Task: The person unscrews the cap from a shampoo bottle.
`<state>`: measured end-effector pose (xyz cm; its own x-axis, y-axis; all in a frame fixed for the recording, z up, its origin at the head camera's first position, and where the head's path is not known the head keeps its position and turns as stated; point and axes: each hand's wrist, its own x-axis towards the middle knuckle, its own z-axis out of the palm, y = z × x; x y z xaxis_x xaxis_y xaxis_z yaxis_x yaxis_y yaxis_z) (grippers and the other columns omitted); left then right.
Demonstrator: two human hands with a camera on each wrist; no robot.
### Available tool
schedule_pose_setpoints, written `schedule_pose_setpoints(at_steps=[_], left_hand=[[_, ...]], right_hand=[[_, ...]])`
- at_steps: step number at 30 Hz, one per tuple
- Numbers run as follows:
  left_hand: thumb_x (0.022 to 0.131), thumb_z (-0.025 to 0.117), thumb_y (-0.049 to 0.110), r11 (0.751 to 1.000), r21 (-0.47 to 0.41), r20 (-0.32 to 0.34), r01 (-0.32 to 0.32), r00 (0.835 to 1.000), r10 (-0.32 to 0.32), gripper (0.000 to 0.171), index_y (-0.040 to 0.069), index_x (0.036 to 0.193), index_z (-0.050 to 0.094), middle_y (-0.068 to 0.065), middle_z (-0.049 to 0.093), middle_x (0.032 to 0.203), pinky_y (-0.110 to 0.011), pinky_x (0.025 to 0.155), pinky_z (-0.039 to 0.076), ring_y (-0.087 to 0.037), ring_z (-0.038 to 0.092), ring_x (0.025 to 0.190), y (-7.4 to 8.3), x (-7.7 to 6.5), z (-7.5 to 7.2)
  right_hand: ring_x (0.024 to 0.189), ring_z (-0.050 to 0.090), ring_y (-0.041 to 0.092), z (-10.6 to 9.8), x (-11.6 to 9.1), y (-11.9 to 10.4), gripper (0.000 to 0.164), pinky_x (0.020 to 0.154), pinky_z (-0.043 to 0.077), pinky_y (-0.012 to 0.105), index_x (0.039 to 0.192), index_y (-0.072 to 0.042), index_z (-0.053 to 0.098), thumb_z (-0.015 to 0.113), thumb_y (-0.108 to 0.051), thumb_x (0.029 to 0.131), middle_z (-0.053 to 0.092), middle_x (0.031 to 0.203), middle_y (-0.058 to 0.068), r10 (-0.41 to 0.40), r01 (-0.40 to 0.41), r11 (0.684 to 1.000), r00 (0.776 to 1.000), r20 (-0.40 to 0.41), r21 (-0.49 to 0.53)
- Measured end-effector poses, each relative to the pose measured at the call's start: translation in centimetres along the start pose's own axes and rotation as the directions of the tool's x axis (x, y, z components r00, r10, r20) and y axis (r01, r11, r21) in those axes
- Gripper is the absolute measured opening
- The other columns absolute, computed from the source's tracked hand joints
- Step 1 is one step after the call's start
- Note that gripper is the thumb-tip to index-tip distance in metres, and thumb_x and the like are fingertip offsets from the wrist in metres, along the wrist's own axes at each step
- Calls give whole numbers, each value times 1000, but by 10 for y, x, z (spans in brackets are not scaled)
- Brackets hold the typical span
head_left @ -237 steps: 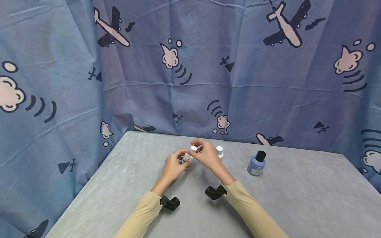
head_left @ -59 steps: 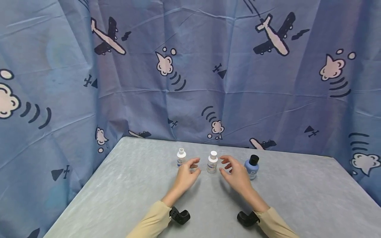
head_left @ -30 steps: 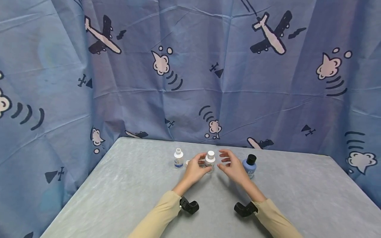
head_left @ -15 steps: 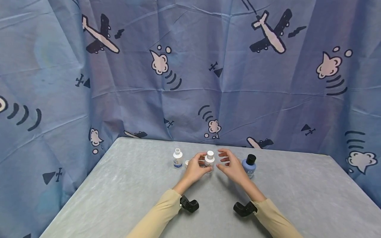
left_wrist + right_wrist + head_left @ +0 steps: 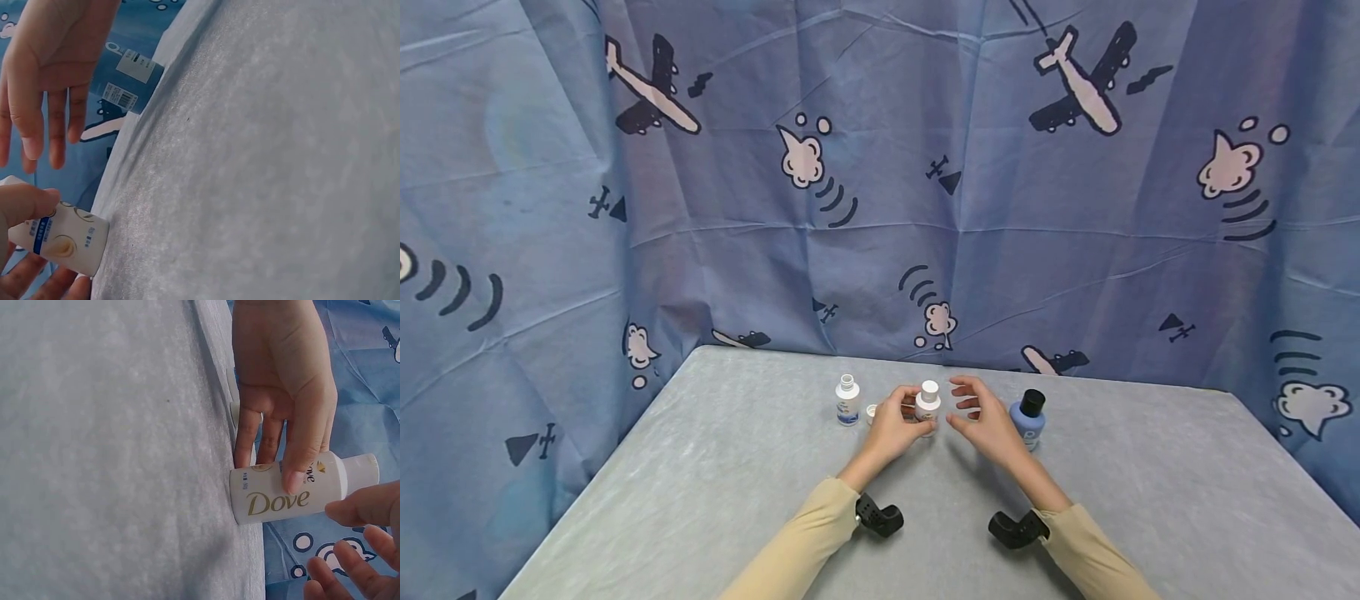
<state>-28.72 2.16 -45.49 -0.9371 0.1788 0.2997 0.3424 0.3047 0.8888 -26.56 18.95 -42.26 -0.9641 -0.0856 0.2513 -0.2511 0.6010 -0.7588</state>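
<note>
A small white Dove bottle [image 5: 928, 403] with a white cap stands upright on the table, in the middle of the head view. My left hand [image 5: 891, 428] grips its body from the left, thumb in front; the right wrist view shows the thumb [image 5: 296, 478] above the gold lettering. On the other side my right hand [image 5: 989, 427] hovers with spread, slightly bent fingers, apart from the bottle and holding nothing. Further left stands a second white bottle [image 5: 847, 405] with its neck uncovered. A loose white cap [image 5: 871, 412] lies between that bottle and my left hand, partly hidden.
A blue bottle [image 5: 1028, 425] with a black cap stands just behind and right of my right hand. The grey-covered table [image 5: 1112, 483] reaches to a blue patterned curtain [image 5: 880, 200] at the back and left.
About eight seconds ago both hands were at the left bottle, its cap on. Since two seconds ago my left hand has moved right and gripped the Dove bottle. The last half second shows little movement.
</note>
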Motion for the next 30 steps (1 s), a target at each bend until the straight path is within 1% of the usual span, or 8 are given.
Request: schedule_pose_setpoints(at_steps=[5, 9, 13, 16, 24, 30], left_hand=[[72, 79, 4, 1000, -7, -13, -7, 1000, 7, 47, -2, 115, 58, -20, 67, 104, -32, 80, 57, -30, 67, 93, 1, -1, 2], [72, 79, 4, 1000, -13, -20, -1, 1000, 0, 46, 0, 113, 58, -18, 68, 103, -26, 78, 56, -27, 67, 92, 2, -2, 4], [72, 79, 4, 1000, -6, -32, -4, 999, 4, 45, 1, 111, 58, -17, 68, 102, -22, 76, 55, -25, 67, 89, 3, -2, 5], [71, 80, 5, 1000, 5, -47, -16, 999, 17, 44, 1, 110, 59, -17, 68, 100, -22, 75, 55, -24, 67, 88, 2, -3, 6], [70, 80, 3, 999, -14, -84, -51, 995, 50, 44, 2, 109, 60, -16, 68, 101, -21, 74, 55, -25, 65, 94, 4, -6, 7], [70, 81, 6, 997, 16, -103, -75, 992, 76, 43, 5, 109, 61, -13, 69, 101, -25, 77, 55, -24, 66, 93, 5, -6, 7]], right_hand=[[107, 60, 37, -1, 0, 1, 55, 89, 50, 51, 134, -5, 47, 69, -4, 84, 59, 123, 21, -12, 12, 1000, 1000, -9, 4], [107, 60, 36, -1, 0, 0, 55, 89, 50, 50, 134, -6, 47, 69, -4, 83, 59, 123, 21, -20, 20, 1000, 1000, -13, 14], [107, 60, 35, -2, 1, -2, 55, 90, 50, 50, 134, -6, 47, 68, -4, 84, 59, 124, 22, -24, 24, 999, 1000, -14, 24], [107, 60, 35, -2, 1, -5, 54, 90, 49, 51, 135, -6, 47, 68, -4, 85, 58, 125, 22, -20, 20, 999, 1000, -15, 29], [108, 60, 36, -3, 0, -11, 52, 90, 50, 51, 135, -6, 47, 66, -5, 87, 59, 124, 21, -26, 27, 998, 999, -23, 48], [106, 61, 36, -4, 0, -14, 49, 90, 51, 50, 133, -6, 48, 66, -5, 87, 60, 122, 19, -32, 35, 998, 999, -39, 57]])
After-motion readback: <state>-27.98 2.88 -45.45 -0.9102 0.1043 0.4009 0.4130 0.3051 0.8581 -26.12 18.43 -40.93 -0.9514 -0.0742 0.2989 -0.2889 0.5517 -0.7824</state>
